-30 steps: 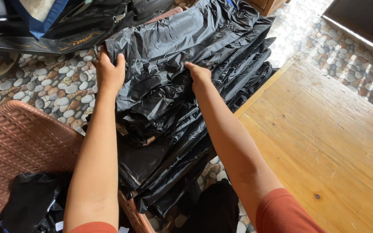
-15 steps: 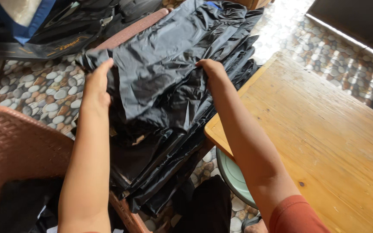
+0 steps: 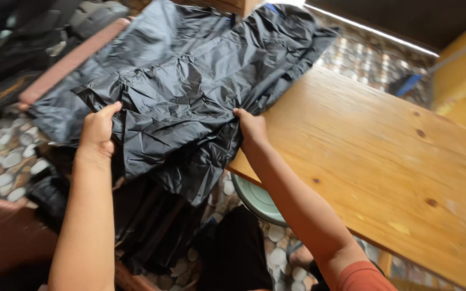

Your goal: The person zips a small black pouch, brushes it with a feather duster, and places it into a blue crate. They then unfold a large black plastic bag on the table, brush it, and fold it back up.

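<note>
In the head view, the left hand (image 3: 97, 131) pinches the nine o'clock edge of a crumpled black plastic bag (image 3: 173, 108), and the right hand (image 3: 251, 127) grips its three o'clock edge; the bag is held up over the stack of black bags (image 3: 141, 215), beside the wooden table (image 3: 384, 161). This looks like the lifting-off step, and carrying it towards three o'clock calls for both grips to stay firm on the slippery film.

Plastic sheet (image 3: 179, 102) between both hands, table (image 3: 384, 161) to its right, bowl (image 3: 257, 200) under table edge

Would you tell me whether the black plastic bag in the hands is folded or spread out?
Folded: the black plastic bag shows layered creases, gripped by the left hand and right hand.
</note>
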